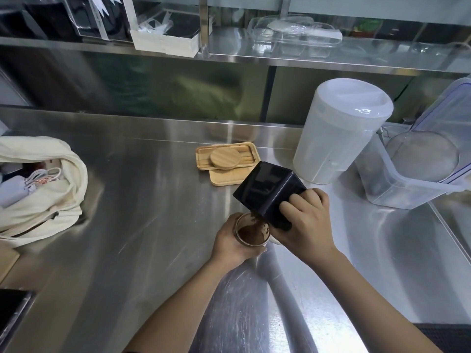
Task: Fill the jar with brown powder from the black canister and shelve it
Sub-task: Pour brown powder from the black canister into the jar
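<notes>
A small glass jar point(251, 231) stands on the steel counter, partly filled with brown powder. My left hand point(230, 242) wraps around the jar's left side and holds it. My right hand point(304, 221) grips a square black canister point(267, 189), tilted with its lower corner over the jar's mouth. Brown powder point(254, 215) spills from that corner into the jar. A round bamboo lid point(225, 157) lies on a wooden tray behind the jar.
Two wooden trays point(248, 152) overlap behind the jar. A tall white lidded pitcher point(339, 133) and a clear plastic bin point(418, 184) stand at the right. A cream cloth bag point(43, 192) lies at the left. A steel shelf point(229, 56) with clear containers runs along the back.
</notes>
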`<action>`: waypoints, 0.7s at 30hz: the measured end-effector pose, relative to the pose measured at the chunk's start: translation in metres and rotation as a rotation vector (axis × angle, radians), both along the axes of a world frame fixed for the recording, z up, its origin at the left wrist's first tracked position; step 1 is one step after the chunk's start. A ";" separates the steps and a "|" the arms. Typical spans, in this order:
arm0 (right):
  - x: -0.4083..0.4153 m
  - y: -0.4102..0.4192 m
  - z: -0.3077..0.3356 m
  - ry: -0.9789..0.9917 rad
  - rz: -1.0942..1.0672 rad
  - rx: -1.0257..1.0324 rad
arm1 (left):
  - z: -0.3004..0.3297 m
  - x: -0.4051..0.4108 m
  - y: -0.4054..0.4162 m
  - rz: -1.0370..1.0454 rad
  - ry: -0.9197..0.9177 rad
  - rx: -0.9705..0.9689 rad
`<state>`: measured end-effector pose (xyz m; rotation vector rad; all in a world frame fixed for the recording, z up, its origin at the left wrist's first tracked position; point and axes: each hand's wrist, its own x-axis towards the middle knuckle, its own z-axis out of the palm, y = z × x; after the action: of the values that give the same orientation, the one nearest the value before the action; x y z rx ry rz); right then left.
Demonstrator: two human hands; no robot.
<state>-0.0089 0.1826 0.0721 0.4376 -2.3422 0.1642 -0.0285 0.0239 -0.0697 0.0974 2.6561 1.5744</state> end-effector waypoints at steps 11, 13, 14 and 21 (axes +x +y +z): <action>-0.002 -0.001 0.002 0.054 0.042 -0.023 | 0.002 0.001 0.000 0.014 -0.051 -0.005; -0.002 -0.002 0.003 0.044 0.044 -0.022 | 0.002 0.001 0.000 0.010 -0.056 -0.003; -0.001 -0.002 0.003 0.036 0.043 -0.011 | 0.002 0.001 0.000 0.011 -0.058 -0.001; 0.000 -0.003 0.003 0.047 0.029 0.015 | 0.008 0.003 -0.001 0.019 -0.058 -0.001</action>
<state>-0.0093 0.1797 0.0754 0.4775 -2.2930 0.1489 -0.0255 0.0232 -0.0614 0.0253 2.6211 1.5570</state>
